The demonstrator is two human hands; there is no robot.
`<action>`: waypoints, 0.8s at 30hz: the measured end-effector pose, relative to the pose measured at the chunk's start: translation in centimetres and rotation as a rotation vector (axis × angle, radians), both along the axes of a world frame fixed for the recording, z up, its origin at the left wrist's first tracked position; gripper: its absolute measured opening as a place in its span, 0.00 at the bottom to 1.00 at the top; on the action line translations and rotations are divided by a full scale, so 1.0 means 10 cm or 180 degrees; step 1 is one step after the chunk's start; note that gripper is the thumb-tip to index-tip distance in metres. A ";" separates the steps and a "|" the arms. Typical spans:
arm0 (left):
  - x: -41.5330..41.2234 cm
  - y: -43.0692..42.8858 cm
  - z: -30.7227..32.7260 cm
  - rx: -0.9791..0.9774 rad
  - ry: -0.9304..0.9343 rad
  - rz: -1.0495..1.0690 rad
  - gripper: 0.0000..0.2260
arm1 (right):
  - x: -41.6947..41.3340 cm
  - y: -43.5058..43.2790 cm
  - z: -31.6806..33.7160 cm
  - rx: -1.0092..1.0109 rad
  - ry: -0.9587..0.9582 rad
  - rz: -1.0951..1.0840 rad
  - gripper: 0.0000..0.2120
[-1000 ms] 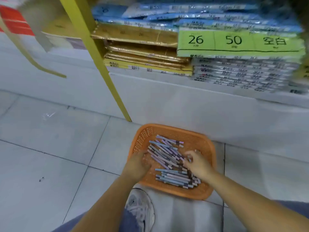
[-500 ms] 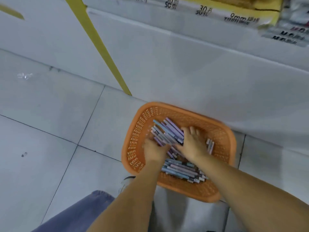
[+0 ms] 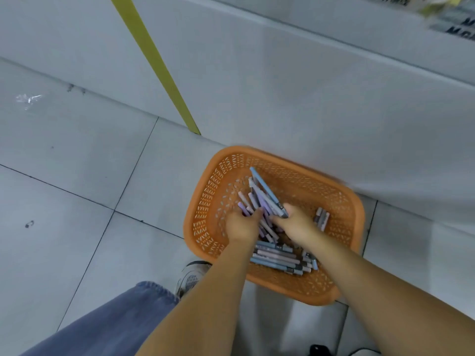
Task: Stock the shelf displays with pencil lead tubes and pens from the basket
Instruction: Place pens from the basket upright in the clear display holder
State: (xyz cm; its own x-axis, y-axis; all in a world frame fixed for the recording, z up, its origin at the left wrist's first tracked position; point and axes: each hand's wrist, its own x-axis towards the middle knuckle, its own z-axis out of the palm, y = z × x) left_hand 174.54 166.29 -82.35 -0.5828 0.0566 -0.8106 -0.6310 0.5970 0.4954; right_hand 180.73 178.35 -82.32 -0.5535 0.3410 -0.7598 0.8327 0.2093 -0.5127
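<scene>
On the grey tiled floor [image 3: 77, 176], low in the middle, sits the orange plastic basket with holes [image 3: 203, 209]. The left hand [image 3: 243, 226] and right hand [image 3: 295, 224] both grip blue and purple pens [image 3: 264, 199] inside it. Most stocking looks undone.

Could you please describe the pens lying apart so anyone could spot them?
Find the orange basket on the floor. Right of the right hand, a few pens lie side by side. Unlike the rest, they sit alone, touched by neither hand.

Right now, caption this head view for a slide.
Left hand and right hand gather pens in an orange basket.
</scene>
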 end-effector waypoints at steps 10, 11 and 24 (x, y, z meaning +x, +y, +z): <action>-0.26 -0.17 0.14 0.0590 0.0148 0.0413 0.16 | 0.19 0.22 0.18 -0.0191 -0.0001 -0.0233 0.21; -0.29 -0.18 0.18 0.0616 0.0243 0.0400 0.16 | 0.21 0.26 0.23 -0.0189 0.0070 -0.0237 0.18; -0.66 -0.04 2.04 0.1089 0.2243 -0.2268 0.21 | 0.24 0.68 2.01 0.0651 0.0469 0.1920 0.08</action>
